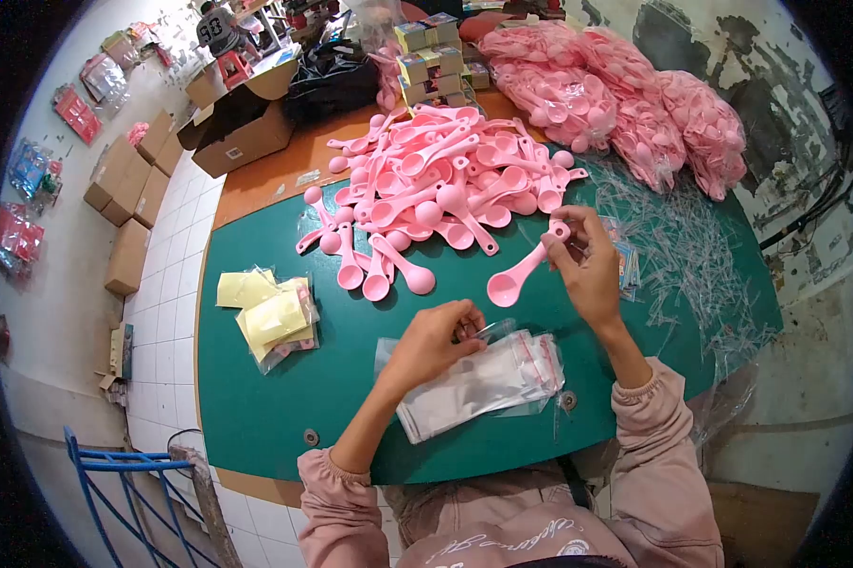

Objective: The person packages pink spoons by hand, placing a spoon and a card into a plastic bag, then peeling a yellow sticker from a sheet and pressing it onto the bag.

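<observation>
My right hand (589, 275) pinches the handle end of a pink measuring spoon (506, 288), whose bowl points down and left above the green tabletop (351, 331). My left hand (428, 343) is closed, fingertips at the upper edge of a clear plastic bag (495, 330) on top of a stack of clear bags (459, 390). Its grip is partly hidden by the fingers. Just beyond both hands lies a large heap of pink measuring spoons (417, 175). Behind my right wrist, a small stack of printed cards (627, 270) is partly covered.
Packed bags with yellow cards (277, 320) lie at the left. Clear plastic strips (686, 256) are scattered at the right. Full bags of pink spoons (625, 104), card bundles (431, 66) and an open carton (242, 133) stand at the back. A blue metal frame (128, 464) is lower left.
</observation>
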Available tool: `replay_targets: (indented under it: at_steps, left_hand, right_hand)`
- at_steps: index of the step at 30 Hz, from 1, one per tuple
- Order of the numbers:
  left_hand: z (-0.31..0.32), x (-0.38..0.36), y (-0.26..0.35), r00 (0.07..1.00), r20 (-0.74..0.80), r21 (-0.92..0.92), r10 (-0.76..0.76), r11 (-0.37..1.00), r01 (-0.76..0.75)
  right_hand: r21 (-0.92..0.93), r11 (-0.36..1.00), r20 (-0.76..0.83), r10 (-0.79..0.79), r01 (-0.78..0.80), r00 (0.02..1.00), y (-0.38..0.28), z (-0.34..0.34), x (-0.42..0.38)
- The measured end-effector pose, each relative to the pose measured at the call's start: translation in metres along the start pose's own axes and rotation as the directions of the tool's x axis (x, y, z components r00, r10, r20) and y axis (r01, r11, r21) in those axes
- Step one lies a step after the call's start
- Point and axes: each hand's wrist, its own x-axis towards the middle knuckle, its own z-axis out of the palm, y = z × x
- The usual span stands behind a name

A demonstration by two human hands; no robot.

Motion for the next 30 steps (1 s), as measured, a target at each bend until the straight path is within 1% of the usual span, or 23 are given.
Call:
replay_targets:
  at_steps: [1, 2, 3, 5, 6, 8, 9, 11, 13, 14, 16, 17, 18, 19, 20, 21, 23, 24, 25, 26, 27, 29, 30]
  left_hand:
    - [-0.002, 0.0, 0.0, 0.997, 0.017, -0.089, -0.08, 0.993, 0.081]
    - [-0.003, 0.0, -0.003, 0.995, 0.023, -0.132, -0.1, 0.986, 0.102]
    - [-0.001, 0.0, -0.007, 0.995, 0.026, -0.133, -0.101, 0.986, 0.104]
    - [0.003, 0.001, -0.016, 0.996, -0.061, -0.291, -0.067, 0.955, 0.047]
    - [0.004, 0.002, -0.019, 0.996, -0.061, -0.292, -0.069, 0.955, 0.048]
    - [0.005, 0.005, -0.018, 0.983, -0.179, -0.244, 0.028, 0.967, -0.072]
    - [0.003, 0.003, -0.013, 0.984, -0.177, -0.245, 0.028, 0.967, -0.072]
    - [-0.001, 0.0, 0.001, 0.977, -0.039, -0.175, -0.212, 0.964, 0.202]
    - [0.005, -0.001, -0.006, 0.984, -0.024, -0.182, -0.178, 0.968, 0.17]
    - [0.007, -0.001, -0.007, 0.99, -0.01, -0.191, -0.143, 0.972, 0.139]
    - [0.005, -0.001, -0.003, 0.985, 0.025, -0.2, -0.172, 0.964, 0.173]
    - [0.004, -0.001, -0.001, 0.978, 0.058, -0.206, -0.2, 0.956, 0.207]
    - [0.004, 0.0, -0.004, 0.978, 0.058, -0.205, -0.198, 0.957, 0.206]
    - [0.006, 0.0, -0.011, 0.994, -0.052, -0.179, -0.099, 0.98, 0.088]
    - [0.005, 0.001, -0.013, 0.987, -0.16, -0.139, 0.006, 0.99, -0.029]
    - [0.003, 0.0, -0.014, 0.987, -0.161, -0.138, 0.006, 0.99, -0.029]
    - [-0.006, 0.0, -0.012, 0.969, -0.095, -0.452, -0.23, 0.877, 0.164]
    - [-0.01, -0.001, -0.007, 0.959, -0.031, -0.572, -0.283, 0.792, 0.215]
    - [-0.01, -0.002, -0.007, 0.958, -0.033, -0.573, -0.284, 0.791, 0.215]
    - [-0.01, -0.003, -0.007, 0.957, -0.016, -0.588, -0.288, 0.778, 0.224]
    - [-0.01, -0.004, -0.006, 0.956, 0.001, -0.602, -0.292, 0.764, 0.234]
    - [-0.01, -0.004, -0.003, 0.951, -0.017, -0.62, -0.309, 0.75, 0.232]
    - [-0.01, -0.004, -0.002, 0.945, -0.034, -0.637, -0.326, 0.736, 0.231]
  right_hand:
    - [-0.019, 0.999, -0.014, -0.038, 0.038, 0.999, -0.002, 0.0, -0.001]
    - [-0.019, 0.999, -0.014, -0.036, 0.036, 0.999, -0.001, 0.0, -0.001]
    - [-0.033, 0.998, -0.031, -0.059, 0.058, 0.998, 0.0, 0.0, -0.001]
    - [-0.046, 0.996, -0.045, -0.083, 0.08, 0.996, 0.0, -0.002, -0.001]
    - [-0.067, 0.993, -0.07, -0.099, 0.094, 0.993, 0.0, -0.003, -0.002]
    - [-0.09, 0.99, -0.096, -0.115, 0.107, 0.989, 0.001, -0.004, -0.003]
    - [-0.106, 0.987, -0.112, -0.131, 0.119, 0.985, 0.002, -0.005, -0.003]
    - [-0.124, 0.984, -0.129, -0.147, 0.132, 0.981, 0.0, -0.006, -0.004]
    - [0.038, 0.995, -0.065, -0.092, 0.095, 0.994, -0.005, -0.006, -0.006]
    - [0.037, 0.995, -0.067, -0.091, 0.093, 0.994, -0.005, -0.007, -0.006]
    - [0.205, 0.979, 0.291, -0.041, -0.02, 0.956, -0.003, -0.01, -0.006]
    - [0.204, 0.979, 0.289, -0.041, -0.019, 0.956, -0.002, -0.01, -0.005]
    - [0.035, 0.999, 0.427, -0.026, 0.012, 0.904, -0.001, -0.01, -0.005]
    - [-0.128, 0.99, 0.553, 0.016, 0.066, 0.833, 0.0, -0.01, -0.005]
    - [-0.158, 0.982, 0.531, -0.004, 0.103, 0.847, -0.001, -0.008, -0.006]
    - [-0.157, 0.982, 0.531, -0.005, 0.104, 0.847, 0.0, -0.008, -0.006]
    - [-0.189, 0.979, 0.462, 0.014, 0.083, 0.887, 0.002, -0.01, -0.005]
    - [-0.188, 0.979, 0.463, 0.014, 0.083, 0.886, 0.001, -0.009, -0.004]
    - [-0.2, 0.978, 0.286, 0.006, 0.054, 0.958, -0.001, -0.008, -0.004]
    - [-0.207, 0.978, 0.099, -0.003, 0.023, 0.995, -0.003, -0.007, -0.003]
    - [-0.207, 0.978, 0.101, -0.003, 0.024, 0.995, -0.004, -0.004, -0.004]
    - [0.154, 0.987, -0.057, 0.055, -0.045, 0.997, -0.006, 0.0, -0.006]
    - [0.158, 0.987, -0.034, 0.033, -0.028, 0.999, -0.006, 0.0, -0.008]
